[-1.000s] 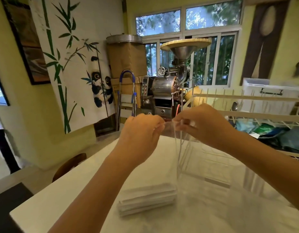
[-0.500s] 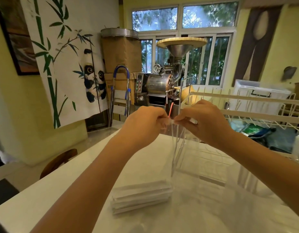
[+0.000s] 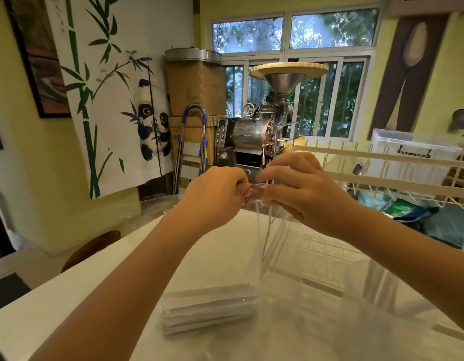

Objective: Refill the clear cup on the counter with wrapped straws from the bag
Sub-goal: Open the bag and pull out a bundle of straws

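Note:
A clear plastic bag (image 3: pixel 264 238) stands up from the white counter (image 3: pixel 121 287). Its twisted top, with a small pink bit, is pinched between my left hand (image 3: pixel 215 196) and my right hand (image 3: pixel 301 188), which nearly touch. A flat stack of white wrapped straws (image 3: pixel 207 308) lies at the bottom of the bag on the counter. Just behind the bag stands a clear, straight-sided container (image 3: pixel 311 256); I cannot tell whether anything is in it.
A white wire rack (image 3: pixel 397 178) runs along the counter's right side, with a white lidded bin (image 3: pixel 413 155) behind it. Beyond the far edge stand a metal roasting machine (image 3: pixel 254 136), a stepladder (image 3: pixel 192 149) and a brown chair back (image 3: pixel 92 246) at the left.
Both hands stay at the bag's top and have drawn closer, fingers bunching the neck. The view has swung slightly; the straws have not moved.

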